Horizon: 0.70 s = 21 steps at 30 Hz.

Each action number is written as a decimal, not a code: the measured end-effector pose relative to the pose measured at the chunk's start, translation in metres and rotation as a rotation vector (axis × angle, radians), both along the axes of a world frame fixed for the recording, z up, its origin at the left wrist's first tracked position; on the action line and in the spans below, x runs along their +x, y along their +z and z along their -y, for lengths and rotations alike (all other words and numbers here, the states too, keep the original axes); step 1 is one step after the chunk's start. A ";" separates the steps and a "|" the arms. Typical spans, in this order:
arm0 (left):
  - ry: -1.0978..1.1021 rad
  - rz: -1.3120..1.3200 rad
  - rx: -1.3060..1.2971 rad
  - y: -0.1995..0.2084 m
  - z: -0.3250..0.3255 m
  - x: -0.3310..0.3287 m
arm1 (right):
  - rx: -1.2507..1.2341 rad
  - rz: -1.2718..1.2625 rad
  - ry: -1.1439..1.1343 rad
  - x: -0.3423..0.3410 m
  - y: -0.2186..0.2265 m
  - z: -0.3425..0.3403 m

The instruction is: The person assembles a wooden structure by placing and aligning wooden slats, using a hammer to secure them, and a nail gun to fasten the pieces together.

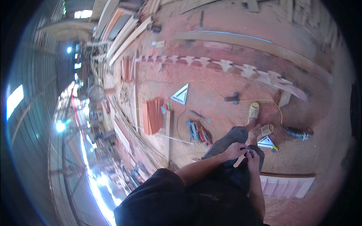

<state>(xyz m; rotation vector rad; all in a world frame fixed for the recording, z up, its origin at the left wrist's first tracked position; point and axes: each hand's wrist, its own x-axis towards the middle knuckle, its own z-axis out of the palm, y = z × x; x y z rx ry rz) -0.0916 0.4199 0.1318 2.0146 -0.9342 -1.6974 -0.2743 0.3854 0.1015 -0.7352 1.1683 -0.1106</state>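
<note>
My left hand (235, 150) and my right hand (253, 157) meet over my lap, with bent fingers closed together. Between their fingertips is a tiny pale thing (248, 150), too small to name. Just past my knees, my feet rest on the dusty floor in light yellowish shoes (254, 110). Close by the right foot lie a silver triangular square (265, 142) and a small yellow-and-black round thing (274, 149) that looks like a tape measure.
An angle grinder (298, 133) lies to the right on a yellow cord. Red-and-blue power tools (198, 132) sit left of my legs, near a stack of reddish boards (152, 116). Another triangular square (180, 94) lies ahead, before a long notched beam (226, 66).
</note>
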 end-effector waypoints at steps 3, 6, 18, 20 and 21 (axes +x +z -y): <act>0.153 -0.017 0.003 0.010 -0.019 0.006 | 0.032 0.031 0.053 0.013 0.005 0.001; 0.209 -0.003 0.041 0.018 -0.040 0.023 | 0.027 0.064 0.108 0.033 0.007 -0.002; 0.411 -0.285 0.077 0.009 -0.143 0.166 | -0.091 -0.147 0.518 0.187 0.028 -0.051; 0.427 -0.280 0.018 0.011 -0.159 0.209 | -0.007 -0.125 0.480 0.234 0.032 -0.062; 0.468 -0.268 0.004 0.015 -0.169 0.226 | 0.041 -0.147 0.467 0.252 0.037 -0.070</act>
